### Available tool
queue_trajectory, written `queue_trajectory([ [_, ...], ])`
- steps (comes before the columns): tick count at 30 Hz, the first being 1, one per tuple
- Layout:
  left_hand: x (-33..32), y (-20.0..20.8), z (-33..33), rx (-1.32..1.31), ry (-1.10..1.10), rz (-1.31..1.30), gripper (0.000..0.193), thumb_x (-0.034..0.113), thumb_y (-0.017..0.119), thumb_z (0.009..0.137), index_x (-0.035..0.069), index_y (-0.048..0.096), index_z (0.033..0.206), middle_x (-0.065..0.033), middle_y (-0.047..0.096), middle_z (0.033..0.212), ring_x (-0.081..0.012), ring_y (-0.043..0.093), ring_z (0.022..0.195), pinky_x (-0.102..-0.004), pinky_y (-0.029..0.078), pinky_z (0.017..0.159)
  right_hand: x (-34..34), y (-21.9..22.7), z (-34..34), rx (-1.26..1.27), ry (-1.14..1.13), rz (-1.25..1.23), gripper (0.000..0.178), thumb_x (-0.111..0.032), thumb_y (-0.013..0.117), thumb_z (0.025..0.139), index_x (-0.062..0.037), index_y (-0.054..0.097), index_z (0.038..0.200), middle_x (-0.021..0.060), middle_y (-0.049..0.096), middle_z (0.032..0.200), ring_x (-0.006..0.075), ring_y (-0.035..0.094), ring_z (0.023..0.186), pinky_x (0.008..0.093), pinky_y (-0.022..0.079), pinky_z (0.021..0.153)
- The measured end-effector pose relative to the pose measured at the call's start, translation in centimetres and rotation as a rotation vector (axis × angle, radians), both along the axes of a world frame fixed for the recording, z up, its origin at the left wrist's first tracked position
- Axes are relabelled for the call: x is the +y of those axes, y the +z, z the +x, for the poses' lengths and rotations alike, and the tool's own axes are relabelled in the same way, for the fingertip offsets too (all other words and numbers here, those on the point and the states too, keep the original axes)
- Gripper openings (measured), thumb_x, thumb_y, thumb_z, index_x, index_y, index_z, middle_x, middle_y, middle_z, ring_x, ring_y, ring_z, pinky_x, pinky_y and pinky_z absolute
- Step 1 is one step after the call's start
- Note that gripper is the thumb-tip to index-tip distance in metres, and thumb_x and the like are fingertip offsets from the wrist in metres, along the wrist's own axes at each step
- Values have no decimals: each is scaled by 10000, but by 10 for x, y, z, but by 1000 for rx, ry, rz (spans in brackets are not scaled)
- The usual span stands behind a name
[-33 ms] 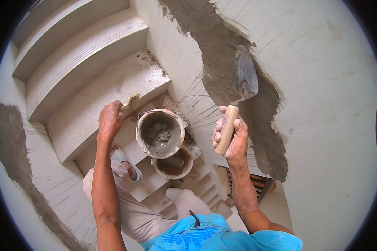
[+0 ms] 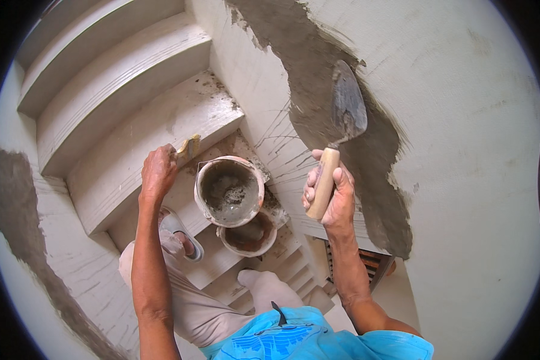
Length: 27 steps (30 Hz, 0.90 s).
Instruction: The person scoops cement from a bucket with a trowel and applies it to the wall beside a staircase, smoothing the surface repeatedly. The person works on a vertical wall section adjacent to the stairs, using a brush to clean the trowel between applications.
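My right hand (image 2: 338, 207) is closed round the pale wooden handle of a trowel (image 2: 350, 107), whose grey blade points away from me over a band of dark wet mortar (image 2: 387, 207) on the white wall. Whether the blade touches the mortar I cannot tell. On the left, my left hand (image 2: 158, 173) grips a brush (image 2: 189, 147) with yellowish, stained bristles above the steps. Between the hands stands a bucket (image 2: 260, 180) with grey mortar (image 2: 225, 189) inside. A second bucket (image 2: 275, 235), partly hidden beneath it, holds murky liquid.
White stairs (image 2: 132, 129) curve up at the far left, with mortar splashes on one tread. Another dark mortar band (image 2: 18, 204) runs down the left wall. My foot in a pale sandal (image 2: 177, 227) rests on a step; lower steps and a dark slatted thing (image 2: 372, 264) lie below.
The trowel has shifted slightly left and away from me, its blade tilting a little. My left hand, the brush and the buckets stay where they were.
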<state>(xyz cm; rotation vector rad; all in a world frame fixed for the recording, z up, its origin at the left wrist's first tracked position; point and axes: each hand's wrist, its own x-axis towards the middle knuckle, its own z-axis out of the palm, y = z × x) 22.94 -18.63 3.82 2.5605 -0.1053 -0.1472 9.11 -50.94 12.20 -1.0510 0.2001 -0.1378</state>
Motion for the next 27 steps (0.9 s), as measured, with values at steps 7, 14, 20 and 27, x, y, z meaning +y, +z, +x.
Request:
queue_trajectory([
  [7, -7, 0, 2, 27, -24, -29, 208, 122, 552, 897, -18, 684, 975, -287, 675, 951, -475, 636, 942, -544, 483, 831, -13, 0, -7, 15, -11, 57, 723, -530, 683, 897, 44, 503, 1298, 122, 608, 781, 198, 616, 567, 344, 532, 456],
  [14, -6, -5, 1, -13, -16, -47, 203, 101, 551, 875, -20, 682, 971, -287, 676, 963, -474, 638, 946, -546, 481, 836, -9, 3, -4, 35, 53, -32, 687, -497, 673, 909, 52, 511, 1290, 124, 610, 770, 196, 620, 565, 338, 532, 453],
  [20, -10, 1, -1, 31, -12, -40, 208, 104, 549, 879, -12, 689, 978, -285, 680, 967, -473, 639, 956, -547, 480, 843, -3, -3, 40, -4, 105, -60, 554, -417, 597, 972, 48, 532, 1266, 110, 621, 778, 165, 631, 582, 308, 537, 456],
  [27, -4, 1, -2, -4, -26, -38, 207, 134, 549, 908, -12, 681, 971, -286, 674, 952, -469, 637, 950, -554, 477, 840, -20, -8, 49, -14, 77, -74, 595, -454, 598, 967, 43, 526, 1286, 100, 613, 783, 165, 622, 590, 310, 531, 458],
])
